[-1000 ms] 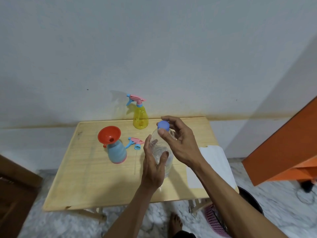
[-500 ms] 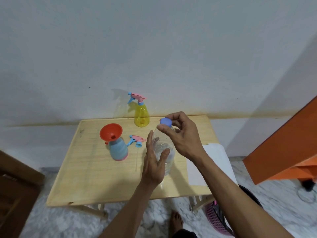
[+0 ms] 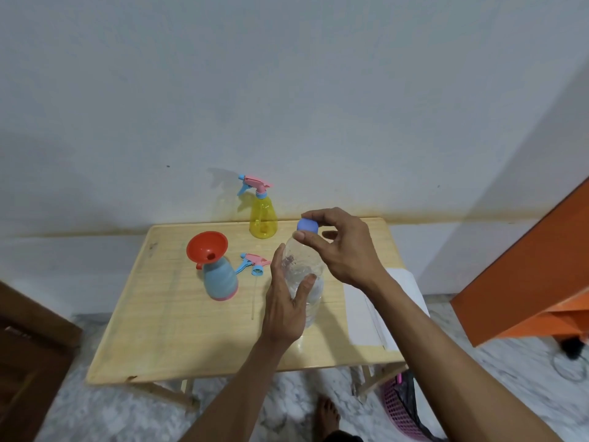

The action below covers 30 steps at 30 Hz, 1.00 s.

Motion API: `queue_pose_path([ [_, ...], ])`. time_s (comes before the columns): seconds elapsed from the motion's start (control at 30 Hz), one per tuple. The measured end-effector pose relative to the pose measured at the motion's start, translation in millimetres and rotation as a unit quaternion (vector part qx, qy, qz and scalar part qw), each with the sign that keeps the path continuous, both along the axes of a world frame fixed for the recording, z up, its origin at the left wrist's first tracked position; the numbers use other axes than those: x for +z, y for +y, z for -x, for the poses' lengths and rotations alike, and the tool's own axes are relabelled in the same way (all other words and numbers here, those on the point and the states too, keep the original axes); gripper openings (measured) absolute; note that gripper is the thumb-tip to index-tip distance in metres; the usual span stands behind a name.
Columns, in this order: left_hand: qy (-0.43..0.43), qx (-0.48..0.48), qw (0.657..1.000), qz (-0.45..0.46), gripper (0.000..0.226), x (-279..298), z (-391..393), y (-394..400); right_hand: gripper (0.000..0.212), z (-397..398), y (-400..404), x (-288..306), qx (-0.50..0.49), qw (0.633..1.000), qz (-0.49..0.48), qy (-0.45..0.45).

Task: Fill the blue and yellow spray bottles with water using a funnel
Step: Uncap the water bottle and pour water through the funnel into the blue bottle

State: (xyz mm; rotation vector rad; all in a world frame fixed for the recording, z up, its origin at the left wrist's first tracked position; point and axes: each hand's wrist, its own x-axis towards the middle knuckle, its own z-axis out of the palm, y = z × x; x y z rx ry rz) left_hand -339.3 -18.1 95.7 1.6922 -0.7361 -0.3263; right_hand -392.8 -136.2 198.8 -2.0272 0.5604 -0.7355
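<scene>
- Left hand point(image 3: 283, 301) wraps the body of a clear plastic bottle point(image 3: 302, 275), held upright over the wooden table point(image 3: 165, 339); right hand point(image 3: 341, 250) pinches its blue cap point(image 3: 307, 225) between thumb and fingers
- Blue spray bottle point(image 3: 220, 279) stands on the table with the red funnel point(image 3: 207, 247) seated in its neck; its pink and blue spray head point(image 3: 255, 266) lies just beside it
- Yellow spray bottle point(image 3: 263, 215) stands at the far edge, sprayer on
- White paper point(image 3: 366, 314) lies at the table's right side; pink basket point(image 3: 398, 409) on the floor below

Funnel point(image 3: 206, 247) apparently in bottle point(image 3: 220, 280)
</scene>
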Motion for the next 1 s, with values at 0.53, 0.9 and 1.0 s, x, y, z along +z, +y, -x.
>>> queue_pose_path([
  [0.53,0.020,0.013,1.000,-0.011,0.068,0.8,-0.3,1.2,0.040,1.4,-13.3,13.1,0.082,0.995,0.019,0.061],
  [0.9,0.024,0.005,1.000,-0.008,0.069,3.5,-2.6,3.9,0.036,-2.8,-6.1,22.3,0.058,0.993,0.068,0.073],
  [1.0,0.017,0.006,1.000,-0.006,0.068,2.8,-3.7,5.2,0.034,-1.9,-8.1,30.2,0.069,0.991,0.083,0.074],
])
